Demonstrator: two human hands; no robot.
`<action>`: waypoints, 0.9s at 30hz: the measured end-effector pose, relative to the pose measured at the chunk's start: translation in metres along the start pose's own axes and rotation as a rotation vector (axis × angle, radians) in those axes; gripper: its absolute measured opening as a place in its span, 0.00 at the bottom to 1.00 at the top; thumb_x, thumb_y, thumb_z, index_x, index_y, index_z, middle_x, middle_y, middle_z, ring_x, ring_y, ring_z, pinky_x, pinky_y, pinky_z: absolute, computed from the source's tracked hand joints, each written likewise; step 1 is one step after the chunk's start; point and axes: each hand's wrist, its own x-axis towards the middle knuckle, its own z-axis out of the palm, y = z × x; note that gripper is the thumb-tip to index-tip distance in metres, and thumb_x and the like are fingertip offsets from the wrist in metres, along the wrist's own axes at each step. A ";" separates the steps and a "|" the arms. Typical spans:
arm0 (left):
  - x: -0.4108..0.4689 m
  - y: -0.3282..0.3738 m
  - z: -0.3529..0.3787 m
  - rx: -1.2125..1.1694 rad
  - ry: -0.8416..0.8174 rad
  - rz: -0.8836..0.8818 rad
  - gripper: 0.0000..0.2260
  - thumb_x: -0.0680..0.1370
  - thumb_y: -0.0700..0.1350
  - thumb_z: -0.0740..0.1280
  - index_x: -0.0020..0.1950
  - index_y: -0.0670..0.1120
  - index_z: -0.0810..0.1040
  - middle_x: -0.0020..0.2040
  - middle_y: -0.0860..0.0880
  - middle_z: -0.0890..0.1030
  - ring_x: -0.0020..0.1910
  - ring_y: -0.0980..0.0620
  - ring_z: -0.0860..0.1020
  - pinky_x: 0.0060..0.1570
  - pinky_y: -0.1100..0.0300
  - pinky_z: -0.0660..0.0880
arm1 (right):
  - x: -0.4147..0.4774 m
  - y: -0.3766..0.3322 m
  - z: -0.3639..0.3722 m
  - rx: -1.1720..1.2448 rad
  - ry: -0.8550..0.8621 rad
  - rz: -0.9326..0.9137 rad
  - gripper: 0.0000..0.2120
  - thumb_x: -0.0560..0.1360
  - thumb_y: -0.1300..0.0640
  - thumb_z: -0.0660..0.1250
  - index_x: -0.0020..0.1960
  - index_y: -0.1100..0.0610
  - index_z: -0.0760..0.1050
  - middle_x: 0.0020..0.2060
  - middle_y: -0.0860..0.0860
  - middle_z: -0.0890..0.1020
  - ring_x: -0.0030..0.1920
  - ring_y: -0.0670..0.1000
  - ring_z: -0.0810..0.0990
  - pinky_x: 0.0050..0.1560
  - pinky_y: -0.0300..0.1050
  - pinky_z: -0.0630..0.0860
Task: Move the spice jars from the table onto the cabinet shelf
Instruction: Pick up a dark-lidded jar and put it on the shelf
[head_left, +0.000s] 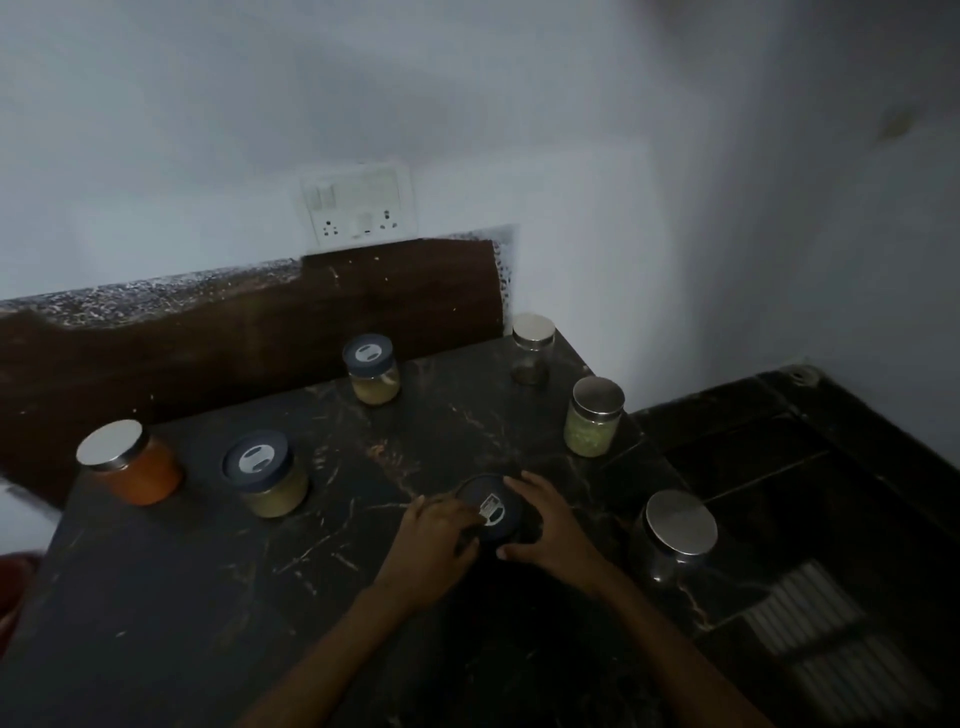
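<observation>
Dark-lidded jar (488, 512), white label on top | left hand (436, 530), right hand (551, 525) both clasp it

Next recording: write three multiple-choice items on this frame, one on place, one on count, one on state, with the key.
1. Where does the orange jar stand? A) the table's left end B) its right end C) its centre
2. How many silver lids show? A) two B) four C) six
3. What are the hands doing? A) both grip the dark-lidded jar B) resting flat C) each lifts its own jar
Key: 1A, it stands leftmost; 2B, four are silver; 3A, left hand and right hand curl round it.
</observation>
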 end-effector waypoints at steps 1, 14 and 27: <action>-0.001 -0.001 0.002 0.012 -0.019 -0.010 0.17 0.77 0.47 0.62 0.66 0.53 0.73 0.67 0.55 0.73 0.69 0.56 0.66 0.71 0.54 0.52 | 0.001 0.003 0.003 0.008 -0.004 -0.002 0.41 0.63 0.51 0.78 0.71 0.46 0.62 0.74 0.50 0.57 0.73 0.50 0.57 0.73 0.50 0.57; -0.006 -0.016 0.001 -0.037 -0.082 0.011 0.24 0.76 0.42 0.62 0.72 0.52 0.65 0.74 0.54 0.63 0.75 0.52 0.55 0.73 0.53 0.55 | 0.017 0.004 0.020 0.199 0.155 0.025 0.27 0.61 0.59 0.78 0.59 0.51 0.76 0.59 0.49 0.77 0.60 0.46 0.74 0.64 0.47 0.71; -0.013 -0.034 -0.050 -0.093 0.078 0.228 0.53 0.67 0.57 0.73 0.69 0.66 0.29 0.73 0.63 0.31 0.72 0.60 0.45 0.69 0.58 0.49 | 0.022 -0.083 -0.039 0.370 -0.031 0.023 0.17 0.70 0.54 0.71 0.57 0.54 0.75 0.49 0.45 0.79 0.48 0.44 0.79 0.41 0.36 0.79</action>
